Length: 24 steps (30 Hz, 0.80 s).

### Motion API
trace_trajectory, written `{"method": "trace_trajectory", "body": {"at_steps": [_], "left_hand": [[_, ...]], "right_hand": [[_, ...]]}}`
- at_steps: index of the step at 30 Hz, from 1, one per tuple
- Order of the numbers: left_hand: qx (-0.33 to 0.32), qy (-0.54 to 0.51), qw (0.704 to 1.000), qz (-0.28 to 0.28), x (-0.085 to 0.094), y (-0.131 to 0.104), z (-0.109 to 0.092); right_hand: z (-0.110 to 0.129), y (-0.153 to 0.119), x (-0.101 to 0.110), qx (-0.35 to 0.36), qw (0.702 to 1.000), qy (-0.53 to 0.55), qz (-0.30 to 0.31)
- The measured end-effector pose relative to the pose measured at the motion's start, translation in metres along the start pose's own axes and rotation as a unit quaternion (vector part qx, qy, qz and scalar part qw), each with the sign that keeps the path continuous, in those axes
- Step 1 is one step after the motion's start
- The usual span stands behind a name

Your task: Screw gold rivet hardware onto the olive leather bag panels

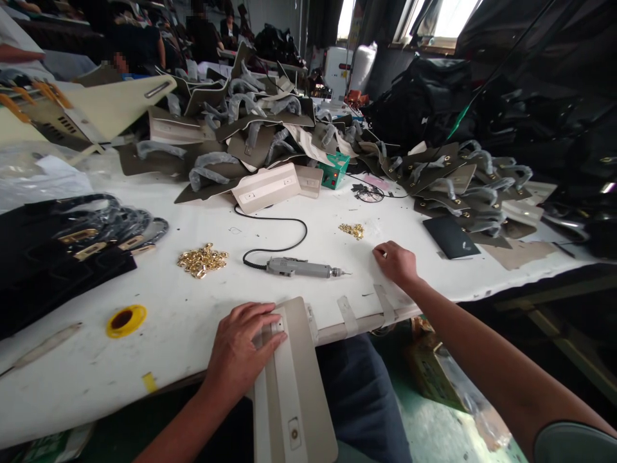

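Note:
My left hand (245,347) grips the upper end of a beige panel (308,386), thumb and fingers pressed around a small fitting. The panel lies across my lap and the table's front edge, with a round metal piece near its lower end. My right hand (395,262) is closed over the white table, its fingers curled; what they hold, if anything, is hidden. Just behind it sits a small pile of gold screws (353,230). A grey electric screwdriver (303,268) lies between the hands, its tip pointing right. Left of it is a heap of gold fittings (201,260).
Yellow tape roll (126,321) and black bags with gold fittings (58,257) lie left. Beige panels with wrapped handles (270,138) pile up behind, beside a green box (335,171). A black pouch (450,236) lies right. People are in the far background.

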<state>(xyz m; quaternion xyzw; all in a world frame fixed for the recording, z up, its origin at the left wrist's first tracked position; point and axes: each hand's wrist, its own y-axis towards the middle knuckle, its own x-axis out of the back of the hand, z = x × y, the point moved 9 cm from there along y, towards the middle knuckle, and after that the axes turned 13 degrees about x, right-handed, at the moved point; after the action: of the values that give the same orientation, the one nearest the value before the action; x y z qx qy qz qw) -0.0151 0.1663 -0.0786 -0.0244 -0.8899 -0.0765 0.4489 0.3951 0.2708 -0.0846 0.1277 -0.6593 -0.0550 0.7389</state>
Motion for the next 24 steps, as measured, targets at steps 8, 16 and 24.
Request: {"method": "trace_trajectory", "body": {"at_steps": [8, 16, 24], "left_hand": [[-0.009, 0.003, 1.0, -0.001, -0.002, 0.001, 0.002], [-0.005, 0.013, 1.0, 0.009, -0.004, 0.001, 0.005], [0.003, 0.013, 1.0, 0.017, -0.006, 0.002, 0.007]], "right_hand": [[-0.005, -0.008, 0.001, 0.017, 0.997, 0.08, 0.004], [-0.076, 0.014, 0.005, -0.118, 0.987, 0.11, -0.012], [-0.106, 0.038, -0.008, -0.19, 0.978, 0.072, 0.037]]}}
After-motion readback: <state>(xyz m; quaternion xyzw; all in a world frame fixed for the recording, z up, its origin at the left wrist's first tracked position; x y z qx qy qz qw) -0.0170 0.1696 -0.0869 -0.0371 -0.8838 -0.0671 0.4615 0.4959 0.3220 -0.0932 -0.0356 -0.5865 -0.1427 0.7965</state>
